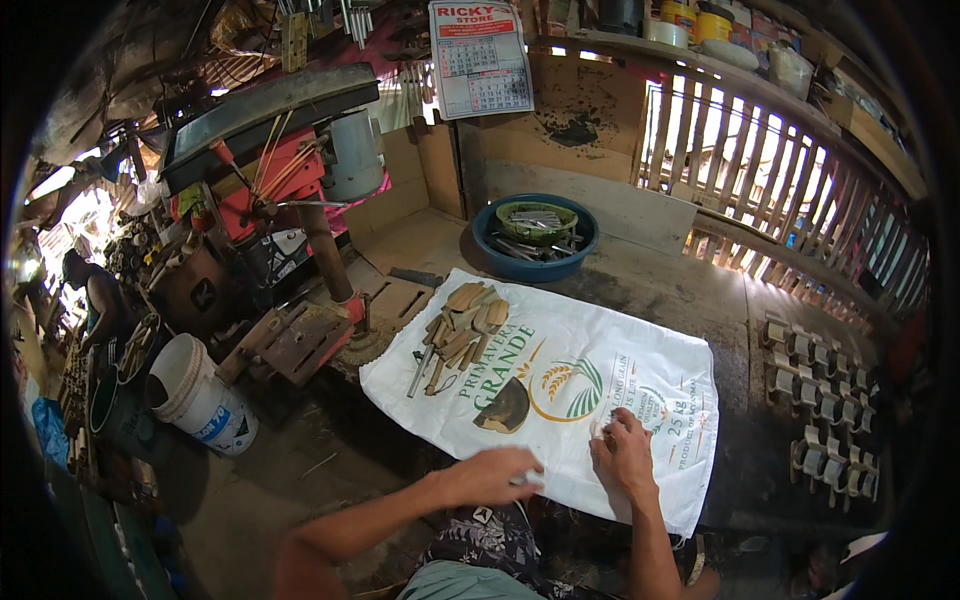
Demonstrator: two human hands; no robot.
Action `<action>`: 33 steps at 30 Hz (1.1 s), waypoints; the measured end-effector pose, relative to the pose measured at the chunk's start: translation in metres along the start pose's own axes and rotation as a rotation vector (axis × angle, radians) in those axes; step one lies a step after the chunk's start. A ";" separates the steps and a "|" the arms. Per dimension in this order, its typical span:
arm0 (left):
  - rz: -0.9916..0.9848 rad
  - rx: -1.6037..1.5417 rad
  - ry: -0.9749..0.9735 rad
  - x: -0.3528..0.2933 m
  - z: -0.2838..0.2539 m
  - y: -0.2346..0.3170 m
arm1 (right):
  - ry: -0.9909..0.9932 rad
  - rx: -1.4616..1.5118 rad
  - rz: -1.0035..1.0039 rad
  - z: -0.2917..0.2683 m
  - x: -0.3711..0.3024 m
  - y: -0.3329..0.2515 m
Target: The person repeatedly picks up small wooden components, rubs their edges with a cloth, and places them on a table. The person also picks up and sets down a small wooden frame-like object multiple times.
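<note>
A white woven rice sack (650, 350) with green and orange print lies flat on the workbench in front of me. My left hand (492, 476) hovers over its near edge, fingers curled and slightly blurred, with something small and pale at the fingertips. Resting on the sack's right half, my right hand (626, 448) pinches a small item too hidden to name. Between the hands and the far pile sits a dark, half-round flat piece (503, 406). Toward the sack's far left is a heap of small brown wooden pieces (468, 325), beside a thin metal rod (420, 370).
A red drill press (290, 170) stands at the left, above a white bucket (205, 395) on the floor. Behind the sack is a blue basin (500, 262) holding a green bowl (540, 235) of metal parts. Curved pieces stand in rows (820, 410) at right. Another person (95, 295) is far left.
</note>
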State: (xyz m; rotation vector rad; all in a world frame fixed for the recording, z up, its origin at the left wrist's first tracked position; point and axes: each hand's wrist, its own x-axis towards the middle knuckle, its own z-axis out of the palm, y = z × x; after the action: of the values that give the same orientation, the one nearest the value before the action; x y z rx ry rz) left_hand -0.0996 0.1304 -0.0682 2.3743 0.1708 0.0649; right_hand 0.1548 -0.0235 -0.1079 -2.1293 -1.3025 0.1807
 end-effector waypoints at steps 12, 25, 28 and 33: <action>-0.215 0.435 0.292 0.062 0.044 -0.040 | 0.378 -0.344 0.193 -0.076 -0.012 0.073; -0.263 0.357 0.582 0.148 -0.101 -0.133 | 0.262 -0.155 0.046 -0.030 -0.033 0.046; -0.471 0.336 0.587 0.174 -0.136 -0.187 | 0.248 -0.160 0.069 -0.028 -0.037 0.041; -0.710 0.586 0.443 0.197 -0.160 -0.230 | 0.275 -0.154 0.041 -0.027 -0.044 0.035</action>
State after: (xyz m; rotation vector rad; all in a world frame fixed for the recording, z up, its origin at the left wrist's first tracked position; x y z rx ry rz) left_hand 0.0557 0.4325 -0.1121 2.6777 1.3886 0.2231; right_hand 0.1707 -0.0830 -0.1153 -2.2170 -1.1432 -0.1968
